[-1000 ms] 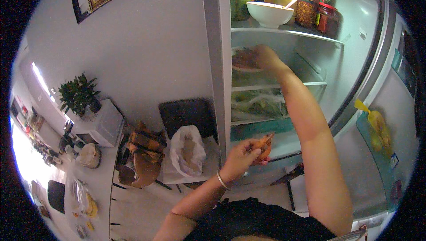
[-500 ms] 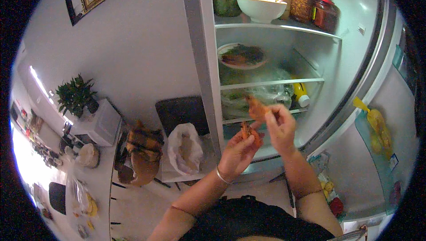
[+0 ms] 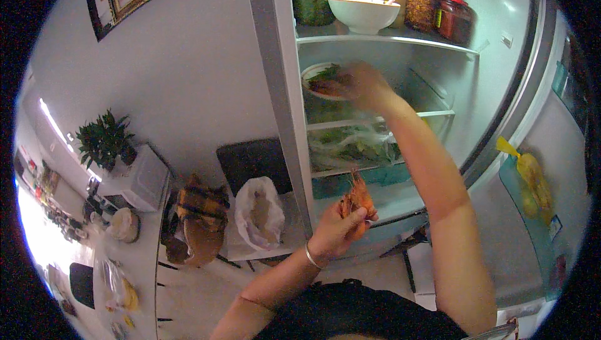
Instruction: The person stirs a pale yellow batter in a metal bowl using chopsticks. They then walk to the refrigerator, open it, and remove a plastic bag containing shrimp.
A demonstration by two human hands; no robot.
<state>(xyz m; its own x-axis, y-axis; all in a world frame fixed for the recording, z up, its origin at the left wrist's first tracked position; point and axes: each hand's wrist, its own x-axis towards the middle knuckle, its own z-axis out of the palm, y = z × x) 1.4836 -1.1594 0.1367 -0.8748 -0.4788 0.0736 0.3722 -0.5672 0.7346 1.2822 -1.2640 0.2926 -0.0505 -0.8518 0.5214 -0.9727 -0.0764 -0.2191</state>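
Note:
Orange cooked shrimp [image 3: 360, 197] stick up from my left hand [image 3: 335, 230], which is closed round them in front of the open fridge. Their long feelers point upward; how many there are I cannot make out. My right arm stretches into the fridge. At the middle shelf, my right hand [image 3: 370, 86] is at the right side of a white plate [image 3: 307, 88] bearing reddish food and some green. Motion smears this hand, so its fingers and anything in them cannot be told. It covers the right part of the plate.
Above, a white bowl [image 3: 364, 15] stands before jars [image 3: 452, 19] on the top shelf. Bagged greens [image 3: 350, 146] lie on the shelf below the plate. The open fridge door [image 3: 507, 240] stands right. Left are a chair [image 3: 255, 164] and a white plastic bag [image 3: 275, 215].
My right hand has left the spot beside my left and moved up to the plate. The shrimp it held out there now appears in my left hand, which stays nearly in place.

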